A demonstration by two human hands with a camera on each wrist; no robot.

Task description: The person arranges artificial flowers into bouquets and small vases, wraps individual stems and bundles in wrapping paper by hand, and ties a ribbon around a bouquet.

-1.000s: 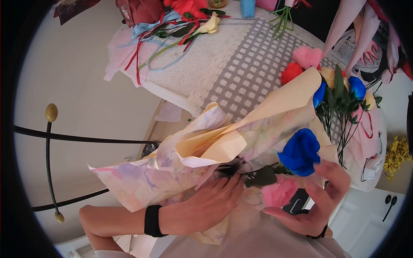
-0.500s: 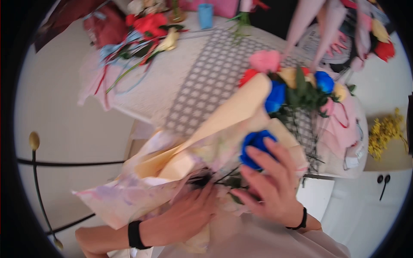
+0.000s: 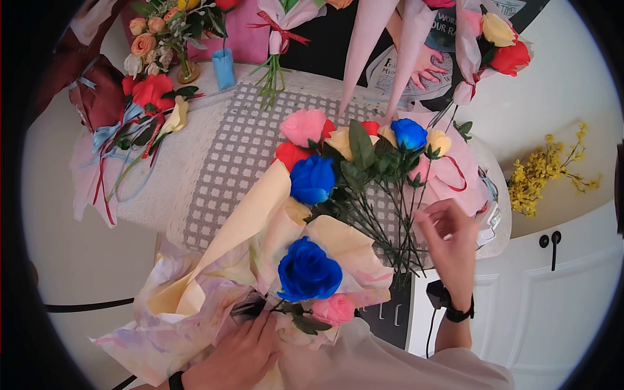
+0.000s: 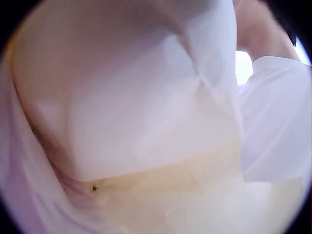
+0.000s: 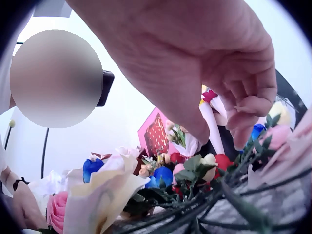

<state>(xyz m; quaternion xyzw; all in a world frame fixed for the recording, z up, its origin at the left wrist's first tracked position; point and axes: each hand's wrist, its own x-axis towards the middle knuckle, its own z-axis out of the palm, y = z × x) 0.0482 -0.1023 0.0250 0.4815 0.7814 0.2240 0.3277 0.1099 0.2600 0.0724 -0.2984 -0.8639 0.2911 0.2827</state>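
My left hand [image 3: 244, 351] grips a bouquet at its gathered base. Cream and pastel floral wrapping paper [image 3: 175, 325] flares around it, and a blue rose [image 3: 309, 270] and a pink rose [image 3: 333, 309] stick out to the right. The same paper [image 4: 146, 117] fills the left wrist view and hides the left fingers. Over the right end of the table, my right hand [image 3: 452, 240] hovers beside the dark stems [image 3: 400, 227] of a loose pile of roses. Its fingers bend loosely, with a gap to the thumb and nothing between them in the right wrist view.
Red, pink, cream and blue roses [image 3: 409, 134] lie on the checked runner [image 3: 227, 156]. Wrapped bouquets [image 3: 367, 45] stand behind. A red flower [image 3: 153, 91] with ribbons lies at the left, near a blue box [image 3: 223, 68]. Yellow blossoms [image 3: 539, 182] and a white cabinet [image 3: 539, 292] are on the right.
My right hand has left the blue rose in the bouquet and moved right to the loose stems. The left hand keeps its grip. The head view has turned to the right.
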